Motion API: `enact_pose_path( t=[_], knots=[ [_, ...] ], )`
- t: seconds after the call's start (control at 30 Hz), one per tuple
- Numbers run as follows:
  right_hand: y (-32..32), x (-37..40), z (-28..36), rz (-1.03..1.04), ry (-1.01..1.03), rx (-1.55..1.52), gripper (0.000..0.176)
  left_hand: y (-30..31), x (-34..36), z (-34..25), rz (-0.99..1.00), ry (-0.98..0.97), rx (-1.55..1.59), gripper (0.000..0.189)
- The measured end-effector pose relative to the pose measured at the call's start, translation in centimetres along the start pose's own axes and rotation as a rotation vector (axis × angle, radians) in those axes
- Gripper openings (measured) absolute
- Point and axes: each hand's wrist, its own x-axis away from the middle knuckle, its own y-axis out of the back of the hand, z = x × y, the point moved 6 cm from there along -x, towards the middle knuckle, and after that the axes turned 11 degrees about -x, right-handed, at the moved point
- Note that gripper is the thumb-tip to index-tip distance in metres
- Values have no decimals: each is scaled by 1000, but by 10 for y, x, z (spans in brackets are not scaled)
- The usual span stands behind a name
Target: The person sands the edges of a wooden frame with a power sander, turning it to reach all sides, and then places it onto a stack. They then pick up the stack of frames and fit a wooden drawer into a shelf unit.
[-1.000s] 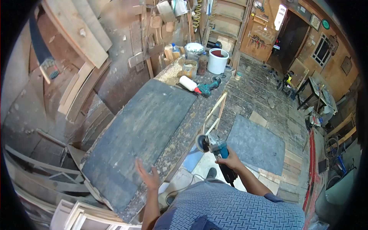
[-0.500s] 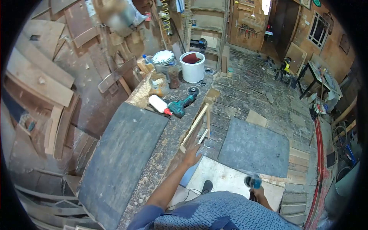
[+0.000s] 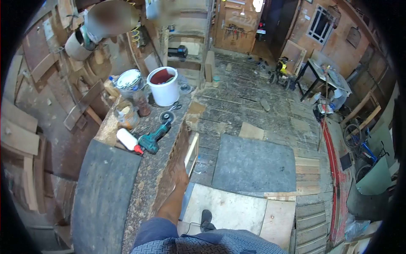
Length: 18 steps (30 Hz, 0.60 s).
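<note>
My left hand (image 3: 180, 177) is low at the side edge of the workbench, against the near end of a pale wooden frame (image 3: 192, 153); its fingers are too unclear to tell whether they grip it. On the benchtop (image 3: 146, 186) above it lie a teal cordless tool (image 3: 153, 139) and a white bottle with a red cap (image 3: 127, 139). Behind them are scissors (image 3: 172, 107) and a white bucket (image 3: 164, 91) with something dark red inside. My right hand is out of view.
A dark grey board (image 3: 108, 190) covers the bench's left part. Another grey board (image 3: 253, 163) and a white panel (image 3: 228, 207) lie on the floor. Shelves (image 3: 188, 40) stand behind the bench. A blurred person (image 3: 111, 19) is at the upper left.
The view has swung right, so the bench items sit further left. My left hand is lower along the bench edge. My right hand, with a teal power tool, has left the view.
</note>
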Motion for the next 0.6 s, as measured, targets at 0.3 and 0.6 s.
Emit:
enact_pose_path(
  t=[0.3, 0.6],
  knots=[
    [-19, -8, 46, 17, 67, -41, 48, 19, -15, -62, 292, 240, 515, 40],
    [-57, -19, 113, 79, 289, -27, 51, 306, 129, 97, -20, 87, 1118, 40]
  ],
)
